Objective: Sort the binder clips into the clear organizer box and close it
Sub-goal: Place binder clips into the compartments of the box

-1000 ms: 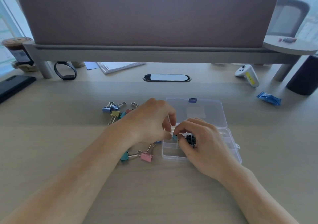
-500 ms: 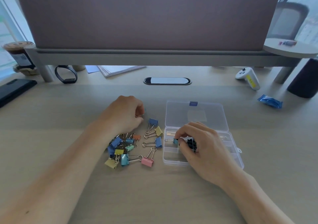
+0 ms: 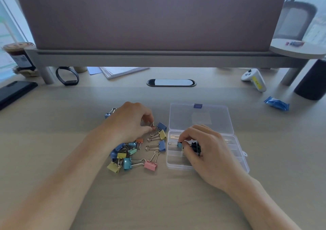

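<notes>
The clear organizer box (image 3: 172, 162) lies open on the desk, its lid (image 3: 199, 118) folded back flat. My right hand (image 3: 208, 152) is over its compartments and pinches a small teal binder clip (image 3: 179, 144); black clips (image 3: 196, 147) sit under the fingers. To the left of the box lies a heap of several coloured binder clips (image 3: 134, 154). My left hand (image 3: 130, 122) is over the heap's far side, its fingertips pinching a small orange clip (image 3: 153, 127). A pink clip (image 3: 150, 165) lies nearest the front.
A desk divider and shelf rail (image 3: 158, 56) run across the back. Behind lie a black wristband (image 3: 67, 78), papers (image 3: 121, 71), a white controller (image 3: 254, 79), a blue packet (image 3: 276, 103), a dark cylinder (image 3: 312, 81), a black phone (image 3: 12, 92) and a cup (image 3: 18, 55).
My left hand left the box, moved left to the clip heap and took hold of an orange clip. My right hand stayed over the box with the teal clip.
</notes>
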The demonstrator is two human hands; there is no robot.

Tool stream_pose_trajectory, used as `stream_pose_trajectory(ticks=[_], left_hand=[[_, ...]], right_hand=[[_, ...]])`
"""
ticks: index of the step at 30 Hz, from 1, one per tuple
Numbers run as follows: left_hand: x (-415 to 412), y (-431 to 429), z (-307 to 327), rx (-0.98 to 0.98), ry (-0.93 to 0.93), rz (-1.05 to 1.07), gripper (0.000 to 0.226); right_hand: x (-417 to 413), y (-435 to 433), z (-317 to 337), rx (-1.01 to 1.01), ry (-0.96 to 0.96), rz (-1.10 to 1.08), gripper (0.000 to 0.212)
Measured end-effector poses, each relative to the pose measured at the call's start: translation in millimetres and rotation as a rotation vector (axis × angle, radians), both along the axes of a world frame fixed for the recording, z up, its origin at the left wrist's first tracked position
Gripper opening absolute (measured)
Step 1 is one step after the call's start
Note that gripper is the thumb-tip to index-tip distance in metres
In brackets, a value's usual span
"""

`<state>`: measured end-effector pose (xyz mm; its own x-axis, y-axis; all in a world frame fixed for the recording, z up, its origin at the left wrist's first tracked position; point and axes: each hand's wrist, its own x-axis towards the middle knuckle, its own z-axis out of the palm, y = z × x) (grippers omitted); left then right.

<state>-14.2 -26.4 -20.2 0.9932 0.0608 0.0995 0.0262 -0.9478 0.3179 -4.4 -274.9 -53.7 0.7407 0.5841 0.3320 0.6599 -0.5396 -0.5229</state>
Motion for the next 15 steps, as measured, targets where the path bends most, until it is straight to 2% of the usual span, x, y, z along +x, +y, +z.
stream_pose_trajectory(ticks=[4, 9, 12, 14, 15], left_hand=[[-4, -4, 4, 0.058, 0.022, -0.066, 0.01], [-6, -11, 2, 0.266, -0.01, -0.2, 0.024], [-6, -11, -5, 0.355, -0.05, -0.229, 0.02], [-9, -10, -6, 0.267, -0.096, -0.207, 0.018], [-12, -12, -5, 0.121, -0.156, -0.178, 0.016]], right_hand=[[1, 1, 0, 0.004, -0.009, 0.001, 0.015], [1, 0, 0, 0.025, -0.008, 0.002, 0.016], [1, -1, 0, 0.041, -0.001, 0.001, 0.016], [1, -1, -1, 0.06, 0.019, -0.005, 0.016], [1, -1, -1, 0.072, 0.032, -0.01, 0.017]])
